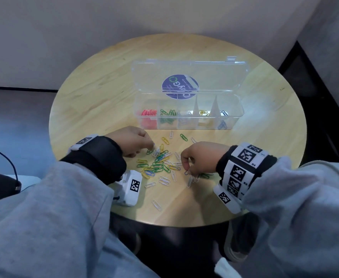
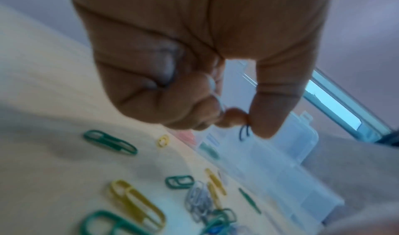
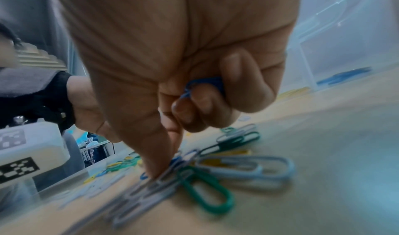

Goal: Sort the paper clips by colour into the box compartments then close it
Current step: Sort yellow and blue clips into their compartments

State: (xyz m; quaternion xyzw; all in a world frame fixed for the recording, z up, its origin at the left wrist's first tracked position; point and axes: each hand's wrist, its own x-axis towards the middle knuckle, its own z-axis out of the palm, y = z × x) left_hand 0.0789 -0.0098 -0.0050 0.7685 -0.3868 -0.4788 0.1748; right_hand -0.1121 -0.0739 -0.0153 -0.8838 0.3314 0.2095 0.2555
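A clear box [image 1: 238, 117] stands open at the back of the table, its lid [image 1: 144, 77] tipped up. Its compartments hold red, green, white, yellow and blue clips from left to right. Loose paper clips [image 1: 160, 165] of mixed colours lie in a pile in front of it. My left hand [image 1: 151, 146] hovers over the pile's left side; thumb and forefinger pinch a dark blue clip [image 2: 245, 133]. My right hand [image 1: 188, 172] is at the pile's right side. Its curled fingers hold blue clips [image 3: 202, 85], while thumb and forefinger press down on clips [image 3: 170, 172] on the table.
The round wooden table [image 1: 96, 93] ends close to my body. A white device with a black marker [image 1: 132, 185] hangs under my left wrist at the table's near edge. A few stray clips [image 1: 156, 204] lie apart, near the front edge.
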